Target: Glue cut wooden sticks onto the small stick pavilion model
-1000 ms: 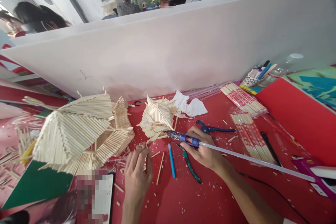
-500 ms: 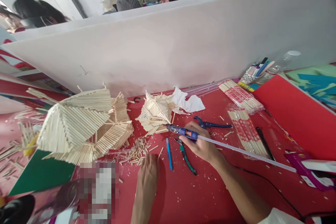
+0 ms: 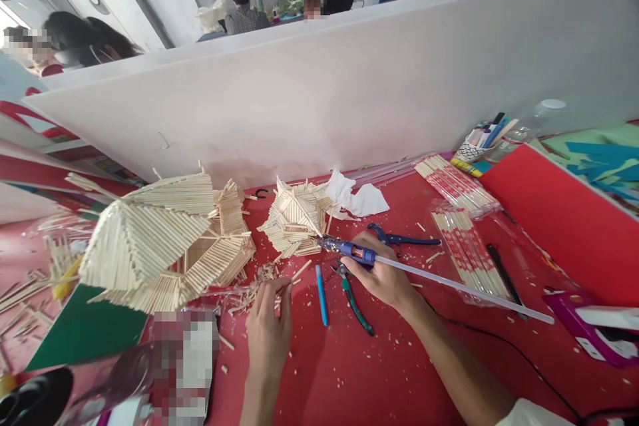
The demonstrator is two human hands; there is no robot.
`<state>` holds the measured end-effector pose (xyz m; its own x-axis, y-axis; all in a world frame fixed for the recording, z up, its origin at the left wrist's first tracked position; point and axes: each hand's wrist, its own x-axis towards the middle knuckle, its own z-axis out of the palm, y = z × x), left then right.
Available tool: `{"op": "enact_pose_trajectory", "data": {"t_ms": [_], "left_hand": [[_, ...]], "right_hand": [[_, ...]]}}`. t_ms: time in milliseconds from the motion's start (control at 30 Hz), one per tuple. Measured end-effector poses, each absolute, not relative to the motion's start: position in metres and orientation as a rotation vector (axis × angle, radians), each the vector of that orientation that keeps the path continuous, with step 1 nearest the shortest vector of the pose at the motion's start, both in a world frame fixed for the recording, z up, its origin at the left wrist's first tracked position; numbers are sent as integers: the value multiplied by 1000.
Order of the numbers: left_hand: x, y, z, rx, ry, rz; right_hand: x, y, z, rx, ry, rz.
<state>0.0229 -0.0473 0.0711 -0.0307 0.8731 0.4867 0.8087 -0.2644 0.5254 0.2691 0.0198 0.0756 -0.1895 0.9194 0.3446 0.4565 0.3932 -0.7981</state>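
My right hand (image 3: 384,279) is closed around a blue hot glue gun (image 3: 352,250), whose nozzle points left at the small stick model (image 3: 294,210). A long translucent glue stick (image 3: 464,288) runs out of its back to the right. My left hand (image 3: 269,313) pinches a short wooden stick (image 3: 301,271) between thumb and fingers, above a pile of cut stick pieces (image 3: 267,271). Between the hands lie a blue pen (image 3: 322,294) and green-handled cutting pliers (image 3: 358,306). A larger roofed stick model (image 3: 160,233) stands to the left.
Blue-handled cutters (image 3: 412,239) lie beyond my right hand. Packs of wooden sticks (image 3: 469,253), a red board (image 3: 564,213) and a pen cup (image 3: 474,146) are at the right. A white partition (image 3: 319,100) closes off the back. A black cable (image 3: 504,339) trails on the red table.
My left hand has risen off the table and moved slightly left, now with a short stick between its fingers. My right hand with the glue gun has barely moved.
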Motion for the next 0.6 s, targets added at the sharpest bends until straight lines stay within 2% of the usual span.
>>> {"op": "enact_pose_trajectory", "data": {"t_ms": [167,600], "left_hand": [[31,-36,74,2286,1900,1337],[36,-18,67,2440,1982,1300]], "right_hand": [[268,20,72,-1209,-1801,687],[268,19,73,-1223,-1846,691]]}}
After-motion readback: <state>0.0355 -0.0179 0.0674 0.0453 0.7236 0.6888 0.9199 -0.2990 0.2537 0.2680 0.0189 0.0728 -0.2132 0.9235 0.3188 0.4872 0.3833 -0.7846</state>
